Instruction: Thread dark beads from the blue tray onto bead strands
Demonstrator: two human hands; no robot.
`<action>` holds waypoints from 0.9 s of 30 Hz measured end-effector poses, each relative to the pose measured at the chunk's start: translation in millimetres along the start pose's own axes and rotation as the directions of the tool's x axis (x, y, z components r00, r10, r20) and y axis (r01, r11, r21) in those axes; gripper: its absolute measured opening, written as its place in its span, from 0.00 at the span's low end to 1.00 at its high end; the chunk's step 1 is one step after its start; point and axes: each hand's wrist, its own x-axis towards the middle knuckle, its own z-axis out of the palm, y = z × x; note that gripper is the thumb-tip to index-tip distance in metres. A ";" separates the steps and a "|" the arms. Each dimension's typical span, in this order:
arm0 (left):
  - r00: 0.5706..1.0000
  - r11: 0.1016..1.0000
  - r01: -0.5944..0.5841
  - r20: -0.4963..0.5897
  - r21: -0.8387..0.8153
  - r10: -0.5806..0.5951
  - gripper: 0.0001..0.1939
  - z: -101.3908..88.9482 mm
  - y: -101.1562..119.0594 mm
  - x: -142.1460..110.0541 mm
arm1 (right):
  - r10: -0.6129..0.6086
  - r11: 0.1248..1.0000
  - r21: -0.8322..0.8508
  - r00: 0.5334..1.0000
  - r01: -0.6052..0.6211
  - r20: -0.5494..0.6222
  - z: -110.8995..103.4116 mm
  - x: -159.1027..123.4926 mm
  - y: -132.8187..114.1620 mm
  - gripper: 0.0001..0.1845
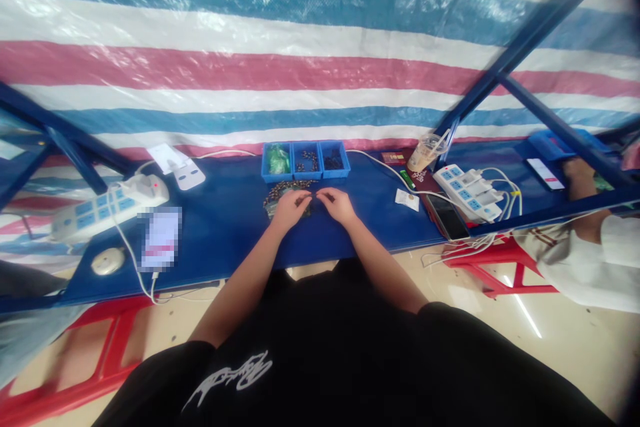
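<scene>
Close together over the blue table, my left hand (293, 207) and my right hand (337, 203) face each other with fingers pinched. Whatever sits between the fingertips is too small to make out. Under and behind my left hand lies a pile of small dark and brass-coloured parts (280, 191), partly covered by it. Just beyond stand three joined blue bins: the left bin (265, 172) has a green plastic bag (278, 159) in it, the middle bin (306, 174) some small parts, the right bin (335, 173) small black pieces.
At left are a white power strip (90, 212), a phone (161, 240) on a cable and a round white object (107, 261). At right stand a drink cup (427, 152), a dark phone (449, 216) and another power strip (467, 193). A co-worker's arm (583, 193) rests at far right.
</scene>
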 end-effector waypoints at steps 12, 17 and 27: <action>1.000 1.000 -0.020 -0.007 -0.010 0.020 0.13 -0.6 1.0 -0.3 | -0.002 1.000 -0.024 0.999 0.003 0.051 -1.8 0.1 -4.0 0.13; 1.000 1.000 -0.007 0.012 0.009 0.007 0.14 -0.9 1.7 0.0 | 0.013 0.999 -0.039 0.998 -0.011 0.066 -3.1 0.1 -6.6 0.14; 1.000 1.000 -0.007 0.008 0.008 0.007 0.14 -2.2 4.0 0.0 | 0.003 0.999 -0.052 0.996 0.001 0.086 -2.0 0.5 -4.6 0.14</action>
